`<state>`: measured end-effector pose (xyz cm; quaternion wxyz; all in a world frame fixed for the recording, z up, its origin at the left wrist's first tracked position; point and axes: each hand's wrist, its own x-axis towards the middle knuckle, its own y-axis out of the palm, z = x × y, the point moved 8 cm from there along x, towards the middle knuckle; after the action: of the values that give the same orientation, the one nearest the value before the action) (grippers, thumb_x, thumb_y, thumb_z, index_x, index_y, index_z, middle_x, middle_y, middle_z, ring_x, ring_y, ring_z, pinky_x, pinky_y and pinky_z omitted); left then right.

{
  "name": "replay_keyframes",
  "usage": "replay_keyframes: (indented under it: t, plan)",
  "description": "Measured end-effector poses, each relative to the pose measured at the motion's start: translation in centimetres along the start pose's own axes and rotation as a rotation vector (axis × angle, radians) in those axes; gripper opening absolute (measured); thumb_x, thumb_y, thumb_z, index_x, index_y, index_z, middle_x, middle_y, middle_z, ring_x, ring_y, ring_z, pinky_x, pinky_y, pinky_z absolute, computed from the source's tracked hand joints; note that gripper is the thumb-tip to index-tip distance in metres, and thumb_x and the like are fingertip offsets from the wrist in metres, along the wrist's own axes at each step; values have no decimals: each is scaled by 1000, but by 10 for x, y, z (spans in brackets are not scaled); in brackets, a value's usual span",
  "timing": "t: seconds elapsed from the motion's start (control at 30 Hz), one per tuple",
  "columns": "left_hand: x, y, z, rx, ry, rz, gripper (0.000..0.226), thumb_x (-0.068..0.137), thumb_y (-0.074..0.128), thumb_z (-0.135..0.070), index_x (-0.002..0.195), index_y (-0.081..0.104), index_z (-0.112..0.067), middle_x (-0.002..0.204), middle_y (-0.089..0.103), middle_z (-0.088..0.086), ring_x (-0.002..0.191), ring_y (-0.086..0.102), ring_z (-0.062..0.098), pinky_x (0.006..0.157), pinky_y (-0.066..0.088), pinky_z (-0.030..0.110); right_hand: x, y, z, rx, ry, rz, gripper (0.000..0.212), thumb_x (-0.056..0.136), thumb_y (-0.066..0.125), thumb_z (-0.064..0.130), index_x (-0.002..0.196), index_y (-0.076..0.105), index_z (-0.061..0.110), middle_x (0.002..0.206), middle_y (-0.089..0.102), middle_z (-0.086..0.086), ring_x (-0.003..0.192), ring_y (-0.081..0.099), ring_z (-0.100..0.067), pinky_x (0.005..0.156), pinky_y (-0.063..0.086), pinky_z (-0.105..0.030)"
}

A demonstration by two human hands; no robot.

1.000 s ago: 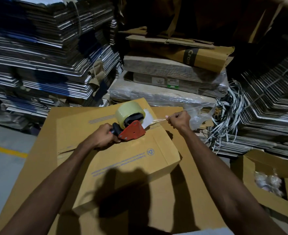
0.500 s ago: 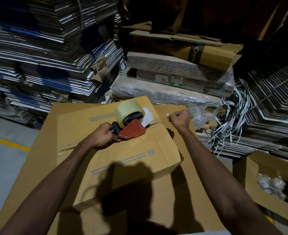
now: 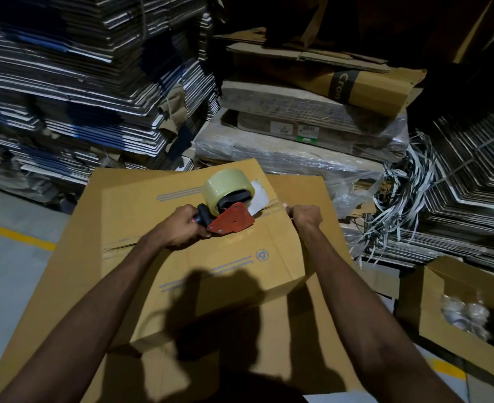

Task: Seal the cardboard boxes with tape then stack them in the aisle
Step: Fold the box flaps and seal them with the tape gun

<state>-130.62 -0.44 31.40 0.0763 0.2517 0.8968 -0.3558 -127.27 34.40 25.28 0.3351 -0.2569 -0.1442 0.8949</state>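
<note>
I had my left hand [image 3: 182, 228] wrapped tight round the black handle of the tape dispenser [image 3: 229, 207], its red plate sitting right on the centre seam of the cardboard box [image 3: 225, 271], and my right hand [image 3: 305, 215] curled over the far right edge of that box, pinching what looked like the free end of the tape down at the corner, though the strip itself was too thin and clear for me to be sure. The box lay on top of a bigger carton [image 3: 65, 271] in front of me, with piles of flattened cardboard [image 3: 80, 82] beyond. Here is where I thought it could slip: the seam to the left of the dispenser gaped a little, so if I dragged the roll [image 3: 229, 184] back without pressing the flaps shut, the tape could bridge the gap and wrinkle. If my right fingers let go too soon, the end could peel up and fold on itself. The box sat askew on the carton under it, so a hard pull might slide it toward me. An open box [image 3: 458, 301] of small wrapped things stood low on my right, near my elbow, easy to knock.
</note>
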Motion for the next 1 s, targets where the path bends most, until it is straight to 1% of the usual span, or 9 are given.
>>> replay_keyframes:
  t: [0.07,0.2,0.27,0.37,0.47,0.57,0.63,0.8,1.0]
  plan:
    - [1,1,3,1,-16,-6,18,81,81,-9,77,64,-13,49,54,-13,46,46,3,49,38,24,-2,4,-11,9,82,18,24,78,85,25,64,72,12,78,75,-9,73,69,-27,70,57,-39]
    - [1,0,6,8,-9,-6,16,79,82,-13,78,66,-14,61,61,-7,56,53,9,59,42,29,-3,9,-6,10,64,-4,24,72,91,31,68,74,13,90,78,-15,78,70,-26,77,62,-40]
    - [1,1,9,-4,-22,7,14,80,81,-14,80,67,-13,63,63,-2,55,54,11,56,41,29,-6,10,-2,-34,46,-19,26,70,93,34,87,82,17,107,77,-15,91,73,-29,85,60,-36]
    - [1,3,15,-33,-43,12,16,78,83,-16,79,67,-15,65,62,4,57,54,17,56,40,32,-18,4,2,-90,31,-27,35,81,88,29,113,81,20,125,70,-16,112,69,-37,95,55,-34]
    - [-1,4,15,-13,-34,-7,19,77,84,-17,76,65,-17,64,61,2,59,54,16,58,41,33,-26,2,14,-140,-105,-58,15,94,75,29,101,82,17,117,73,-15,110,66,-38,83,52,-33]
    - [-2,2,14,-1,-25,-18,16,75,84,-20,75,68,-19,65,63,1,58,56,15,59,42,32,-36,16,21,-121,-208,8,41,92,71,55,79,74,16,94,71,-11,95,59,-29,74,42,-31]
    - [-1,1,11,-6,-18,-21,13,74,83,-22,78,71,-20,70,68,4,61,59,16,61,44,33,-41,17,23,-142,-208,16,50,80,74,68,83,72,18,98,69,-7,93,58,-26,77,44,-33]
    - [-2,0,-1,50,8,-21,12,78,83,-20,78,72,-23,73,70,1,66,62,17,63,46,32,-44,11,29,-164,-185,-25,37,76,89,49,83,69,19,110,67,-6,105,65,-34,88,53,-38]
    - [-10,-10,-11,289,9,-152,22,75,78,-33,67,62,-20,66,65,1,65,61,22,57,42,32,-50,15,28,-159,-128,-52,36,79,84,52,89,71,20,112,69,-8,105,65,-37,89,54,-38]
